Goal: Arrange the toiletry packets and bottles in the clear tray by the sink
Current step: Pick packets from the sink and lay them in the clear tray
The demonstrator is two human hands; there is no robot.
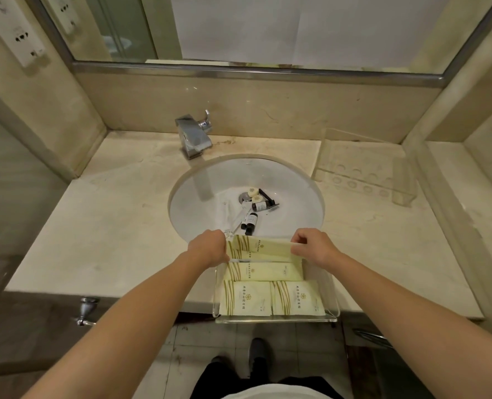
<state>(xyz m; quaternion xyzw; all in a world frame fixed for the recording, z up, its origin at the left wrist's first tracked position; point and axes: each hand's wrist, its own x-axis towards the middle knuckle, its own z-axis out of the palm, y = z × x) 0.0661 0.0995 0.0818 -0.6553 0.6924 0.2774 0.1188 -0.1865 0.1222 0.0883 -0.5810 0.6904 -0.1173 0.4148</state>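
Head view: left hand (210, 249) and right hand (311, 246) pinched onto opposite ends of a long pale packet (260, 249), held level, long axis left to right, over far end of clear tray (276, 319) at bench (109, 226) near edge. More packets flat inside. Dark bottles (253, 214) lying in sink (296, 197) beyond.

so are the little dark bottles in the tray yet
No, out: the dark bottles lie tipped in the sink; the tray holds only packets.
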